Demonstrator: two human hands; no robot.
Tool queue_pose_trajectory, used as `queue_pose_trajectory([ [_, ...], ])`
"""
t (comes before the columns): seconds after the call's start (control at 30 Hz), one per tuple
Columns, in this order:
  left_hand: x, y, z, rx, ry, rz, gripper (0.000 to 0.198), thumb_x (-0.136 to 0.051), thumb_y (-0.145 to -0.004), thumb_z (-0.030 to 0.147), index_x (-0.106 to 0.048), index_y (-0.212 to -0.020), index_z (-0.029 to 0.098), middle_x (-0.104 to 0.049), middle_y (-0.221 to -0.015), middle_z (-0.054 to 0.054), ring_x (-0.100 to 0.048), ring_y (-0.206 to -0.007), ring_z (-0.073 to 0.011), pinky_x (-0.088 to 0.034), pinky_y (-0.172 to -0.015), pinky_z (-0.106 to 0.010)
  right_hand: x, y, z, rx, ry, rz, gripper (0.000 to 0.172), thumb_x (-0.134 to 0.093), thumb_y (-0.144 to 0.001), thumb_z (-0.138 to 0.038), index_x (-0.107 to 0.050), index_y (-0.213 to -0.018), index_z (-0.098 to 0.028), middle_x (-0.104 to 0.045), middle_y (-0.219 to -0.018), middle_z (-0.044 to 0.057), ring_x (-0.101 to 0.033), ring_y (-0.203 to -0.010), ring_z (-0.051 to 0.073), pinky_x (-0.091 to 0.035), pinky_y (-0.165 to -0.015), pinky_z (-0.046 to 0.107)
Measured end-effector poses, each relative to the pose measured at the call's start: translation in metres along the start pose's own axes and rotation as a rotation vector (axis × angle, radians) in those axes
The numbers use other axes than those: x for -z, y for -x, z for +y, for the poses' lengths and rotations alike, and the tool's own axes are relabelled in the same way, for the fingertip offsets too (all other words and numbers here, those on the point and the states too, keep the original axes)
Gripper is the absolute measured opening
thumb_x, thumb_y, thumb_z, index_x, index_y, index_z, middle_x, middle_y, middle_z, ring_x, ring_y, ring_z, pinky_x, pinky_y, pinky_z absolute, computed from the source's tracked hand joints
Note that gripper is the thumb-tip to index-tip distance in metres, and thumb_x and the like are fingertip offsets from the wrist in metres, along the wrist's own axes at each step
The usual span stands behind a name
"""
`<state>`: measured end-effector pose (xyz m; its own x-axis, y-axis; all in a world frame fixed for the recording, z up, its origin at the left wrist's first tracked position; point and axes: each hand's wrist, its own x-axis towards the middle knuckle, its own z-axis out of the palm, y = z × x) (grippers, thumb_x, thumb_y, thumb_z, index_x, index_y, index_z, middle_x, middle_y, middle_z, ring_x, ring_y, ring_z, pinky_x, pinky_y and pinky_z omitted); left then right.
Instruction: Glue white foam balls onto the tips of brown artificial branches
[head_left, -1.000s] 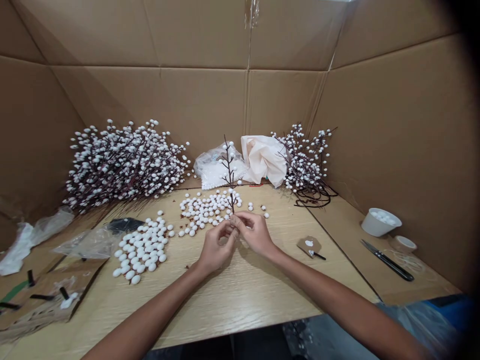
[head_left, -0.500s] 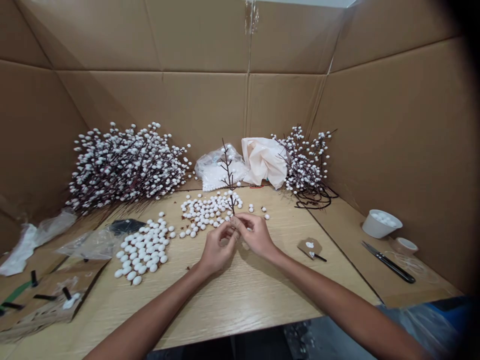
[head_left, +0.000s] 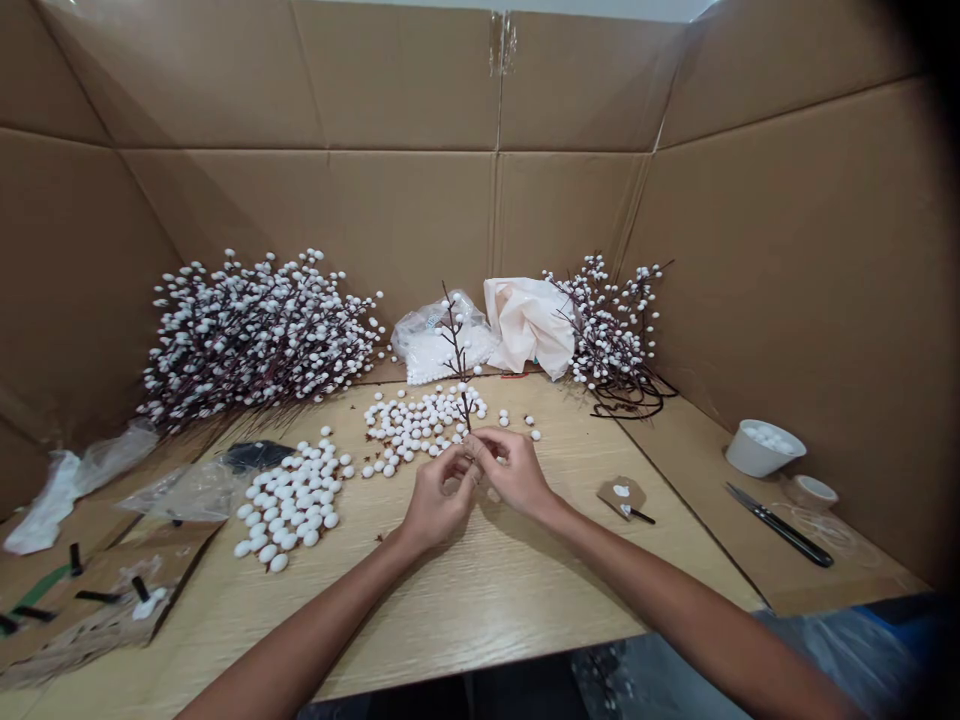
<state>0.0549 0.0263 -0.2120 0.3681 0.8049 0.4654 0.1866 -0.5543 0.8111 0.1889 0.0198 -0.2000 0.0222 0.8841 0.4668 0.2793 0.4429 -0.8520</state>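
The left hand (head_left: 442, 503) and right hand (head_left: 516, 473) pinch a thin twig (head_left: 457, 348), which could snap if twisted too hard.

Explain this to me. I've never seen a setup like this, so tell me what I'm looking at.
There is no machine here: a person works with bare hands, seen by a camera worn on the head, looking forward and down. The right hand and left hand meet at the lower end of a dark twig that stands upright. The right fingers pinch it; whether the left ones grip it too is hard to tell. On the table lie two groups of white balls. Behind them are bunches of white-tipped stems, left and right. At the far right are a white cup and a pointed tool with a dark handle.
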Motion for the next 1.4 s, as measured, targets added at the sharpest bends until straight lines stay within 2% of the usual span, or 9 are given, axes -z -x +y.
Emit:
queue_pose_trajectory([
  [0.3, 0.001, 0.0, -0.002, 0.013, -0.013, 0.008, 0.011, -0.054, -0.081, 0.02, -0.061, -0.088, 0.014, -0.066, -0.073, -0.002, -0.062, -0.067, -0.0134, -0.049, -0.064, -0.022, 0.002, -0.001, 0.004, 0.05, 0.071, -0.044, 0.028, -0.049, -0.088, -0.033, -0.067, -0.077, -0.015, -0.065, -0.071, 0.003, -0.054, -0.063, 0.013, -0.039, -0.059, 0.023],
  [0.57, 0.002, -0.002, -0.005, 0.022, -0.014, 0.017, 0.016, -0.054, -0.084, 0.024, -0.061, -0.095, 0.015, -0.067, -0.078, -0.003, -0.063, -0.07, -0.0134, -0.05, -0.067, -0.023, 0.009, -0.002, 0.006, 0.104, 0.161, -0.088, 0.037, -0.04, -0.092, -0.037, -0.058, -0.067, -0.017, -0.052, -0.059, -0.001, -0.043, -0.055, 0.011, -0.031, -0.055, 0.023],
  [0.73, 0.003, -0.003, -0.008, 0.031, -0.013, 0.038, 0.018, -0.056, -0.084, 0.029, -0.061, -0.093, 0.015, -0.067, -0.077, -0.003, -0.063, -0.069, -0.0137, -0.05, -0.067, -0.024, 0.01, -0.006, 0.01, 0.05, 0.176, 0.007, 0.044, -0.041, -0.09, -0.045, -0.052, -0.058, -0.018, -0.04, -0.05, -0.004, -0.037, -0.049, 0.009, -0.025, -0.05, 0.023],
  [0.93, 0.003, -0.003, -0.008, 0.026, -0.001, 0.039, 0.02, -0.058, -0.082, 0.033, -0.062, -0.091, 0.015, -0.067, -0.076, -0.002, -0.063, -0.068, -0.0139, -0.05, -0.065, -0.023, 0.021, -0.009, 0.006, 0.013, 0.191, 0.141, 0.047, -0.038, -0.09, -0.05, -0.063, -0.071, -0.016, -0.051, -0.055, -0.002, -0.042, -0.051, 0.01, -0.03, -0.051, 0.022],
  [1.07, 0.001, -0.004, -0.005, 0.01, 0.029, 0.02, 0.019, -0.059, -0.081, 0.032, -0.063, -0.089, 0.015, -0.066, -0.073, -0.002, -0.061, -0.068, -0.0137, -0.05, -0.067, -0.024, 0.053, 0.01, -0.004, -0.017, 0.191, 0.237, 0.046, -0.04, -0.089, -0.05, -0.066, -0.078, -0.014, -0.047, -0.054, -0.003, -0.039, -0.05, 0.009, -0.029, -0.049, 0.022],
  [1.17, -0.001, -0.004, -0.004, 0.001, 0.01, 0.027, 0.018, -0.06, -0.08, 0.031, -0.063, -0.088, 0.016, -0.064, -0.07, -0.001, -0.06, -0.065, -0.0131, -0.05, -0.065, -0.023, 0.091, 0.035, -0.008, -0.082, 0.157, 0.335, 0.04, -0.046, -0.086, -0.049, -0.066, -0.085, -0.014, -0.046, -0.055, -0.004, -0.034, -0.045, 0.008, -0.027, -0.045, 0.022],
  [1.27, -0.003, -0.005, -0.006, -0.014, -0.044, 0.033, 0.019, -0.059, -0.08, 0.032, -0.063, -0.088, 0.016, -0.065, -0.072, -0.001, -0.062, -0.065, -0.0134, -0.05, -0.066, -0.023, 0.133, 0.062, -0.004, -0.189, 0.253, 0.422, 0.04, -0.048, -0.085, -0.05, -0.064, -0.087, -0.014, -0.045, -0.054, -0.004, -0.037, -0.045, 0.008, -0.029, -0.045, 0.022],
  [1.4, -0.004, -0.006, -0.009, -0.014, -0.06, -0.002, 0.023, -0.057, -0.081, 0.034, -0.062, -0.091, 0.015, -0.065, -0.072, -0.002, -0.062, -0.065, -0.014, -0.051, -0.067, -0.024, 0.17, 0.094, 0.014, -0.352, 0.445, 0.309, 0.036, -0.055, -0.079, -0.048, -0.063, -0.088, -0.013, -0.056, -0.062, 0.0, -0.047, -0.054, 0.011, -0.033, -0.05, 0.023],
])
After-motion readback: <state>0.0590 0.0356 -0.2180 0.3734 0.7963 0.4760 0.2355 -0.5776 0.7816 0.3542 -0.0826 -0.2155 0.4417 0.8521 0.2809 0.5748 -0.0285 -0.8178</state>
